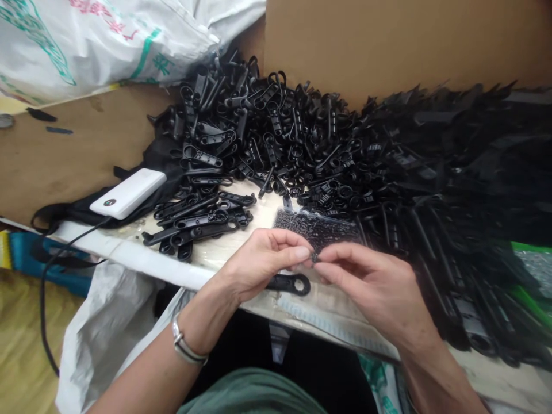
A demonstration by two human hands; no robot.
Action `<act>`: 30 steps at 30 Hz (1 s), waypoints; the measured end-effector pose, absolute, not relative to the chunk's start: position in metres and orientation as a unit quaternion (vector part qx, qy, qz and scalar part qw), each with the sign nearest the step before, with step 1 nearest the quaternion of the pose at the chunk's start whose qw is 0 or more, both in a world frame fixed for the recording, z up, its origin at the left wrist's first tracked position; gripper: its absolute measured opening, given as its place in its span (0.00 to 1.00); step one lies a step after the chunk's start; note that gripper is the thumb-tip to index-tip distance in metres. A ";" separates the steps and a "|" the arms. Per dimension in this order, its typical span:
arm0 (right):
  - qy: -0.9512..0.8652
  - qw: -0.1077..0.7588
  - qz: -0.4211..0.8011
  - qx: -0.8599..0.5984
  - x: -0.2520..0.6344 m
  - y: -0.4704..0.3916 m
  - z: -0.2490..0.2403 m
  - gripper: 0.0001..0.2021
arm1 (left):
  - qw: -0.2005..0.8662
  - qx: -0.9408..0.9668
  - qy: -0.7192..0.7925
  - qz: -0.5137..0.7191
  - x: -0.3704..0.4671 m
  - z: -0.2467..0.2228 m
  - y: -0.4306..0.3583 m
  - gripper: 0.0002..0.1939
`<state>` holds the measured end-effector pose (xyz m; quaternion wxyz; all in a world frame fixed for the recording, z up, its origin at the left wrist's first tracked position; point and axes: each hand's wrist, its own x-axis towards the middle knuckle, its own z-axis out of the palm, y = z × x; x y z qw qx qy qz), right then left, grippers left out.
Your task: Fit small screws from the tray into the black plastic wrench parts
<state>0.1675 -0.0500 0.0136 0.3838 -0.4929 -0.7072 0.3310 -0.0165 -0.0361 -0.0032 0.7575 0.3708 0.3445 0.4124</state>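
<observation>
My left hand (263,259) and my right hand (375,279) meet fingertip to fingertip above the table's front edge. Both are closed in a pinch around a tiny dark piece (315,257), too small to make out. Just behind them lies a shallow clear tray (317,225) filled with small black bits. A black part with a ring end (295,284) rests on the table below my left hand, its other end hidden by that hand.
A large heap of black plastic parts (276,123) fills the back. Long black pieces (431,259) lie at right, by a green-edged bag (535,270). A white power bank (128,194) with a cable sits at left. Cardboard (405,46) stands behind; a white sack (95,46) hangs over back left.
</observation>
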 end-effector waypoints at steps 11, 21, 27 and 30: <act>-0.789 0.320 0.249 -0.462 0.171 -0.053 0.016 0.01 | 0.744 0.422 0.355 0.377 -0.020 -0.002 -0.040 0.13; -0.864 0.284 0.139 -0.391 0.172 -0.060 0.018 0.03 | 0.683 0.488 0.395 0.373 -0.017 0.004 -0.046 0.12; -0.812 0.323 0.219 -0.435 0.171 -0.062 0.013 0.05 | 0.682 0.429 0.424 0.415 -0.010 0.002 -0.051 0.15; -0.784 0.321 0.268 -0.459 0.171 -0.061 0.011 0.06 | 0.678 0.411 0.438 0.423 -0.007 -0.001 -0.054 0.15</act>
